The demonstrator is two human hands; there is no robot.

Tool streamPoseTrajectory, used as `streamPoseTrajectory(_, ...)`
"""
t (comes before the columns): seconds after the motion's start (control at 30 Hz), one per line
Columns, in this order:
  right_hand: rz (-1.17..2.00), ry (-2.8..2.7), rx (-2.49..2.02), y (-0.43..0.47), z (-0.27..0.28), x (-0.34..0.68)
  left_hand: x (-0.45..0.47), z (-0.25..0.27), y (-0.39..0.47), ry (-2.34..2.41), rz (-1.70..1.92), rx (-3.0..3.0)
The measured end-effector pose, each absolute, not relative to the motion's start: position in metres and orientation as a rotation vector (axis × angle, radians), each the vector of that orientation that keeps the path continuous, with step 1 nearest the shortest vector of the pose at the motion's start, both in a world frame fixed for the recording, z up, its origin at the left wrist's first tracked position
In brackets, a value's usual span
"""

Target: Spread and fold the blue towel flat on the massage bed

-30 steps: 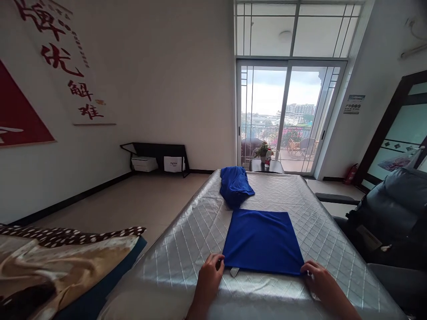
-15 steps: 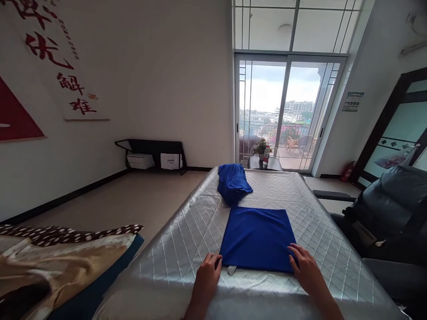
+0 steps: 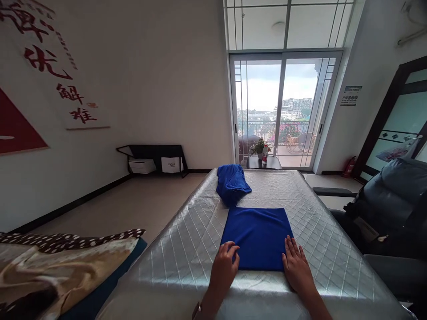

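Observation:
A folded blue cloth (image 3: 258,235), roughly square, lies flat on a table with a silver quilted cover (image 3: 187,240). My left hand (image 3: 225,266) rests at its near left corner, fingers loosely bent, thumb a little apart, with nothing visible between them. Stretched out flat, my right hand (image 3: 296,264) lies along the near right edge, fingertips on the fabric. Just beyond the folded piece is a crumpled heap of blue cloth (image 3: 232,183), touching or almost touching its far left corner.
On the left is a patterned blanket (image 3: 76,266). A dark padded chair (image 3: 393,200) stands at the right. Past the table's far end, a small black table (image 3: 263,162) holds a plant and a bottle (image 3: 264,154). A black rack (image 3: 155,158) with white boxes sits by the wall.
My left hand has moved right and forward onto the cloth's corner, and the small white tag is out of sight. My right hand has shifted slightly left and flattened.

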State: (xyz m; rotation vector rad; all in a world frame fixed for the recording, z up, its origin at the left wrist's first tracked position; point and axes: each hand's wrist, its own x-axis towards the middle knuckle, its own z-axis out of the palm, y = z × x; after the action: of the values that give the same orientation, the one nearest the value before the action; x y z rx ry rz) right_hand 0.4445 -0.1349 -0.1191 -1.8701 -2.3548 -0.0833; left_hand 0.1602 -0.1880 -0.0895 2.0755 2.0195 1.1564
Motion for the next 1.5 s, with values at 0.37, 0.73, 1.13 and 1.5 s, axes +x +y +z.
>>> streamPoseTrajectory(0.37,0.065,-2.434,-1.900,-0.138,-0.109,0.446,0.293,-0.102,-0.105,1.599,0.594,2.519)
streamPoseTrajectory(0.73,0.126,-2.369,-1.993,-0.138,-0.102,0.441,0.122,-0.135,-0.141,2.261,0.386,2.046)
streamPoseTrajectory(1.13,0.150,-2.377,-1.943,-0.107,-0.084,0.444,0.109,-0.130,-0.163,2.218,0.428,2.064)
streamPoseTrajectory(1.5,0.195,-2.313,-2.000,-0.058,-0.097,0.431,0.116,-0.120,-0.156,2.307,0.363,2.002)
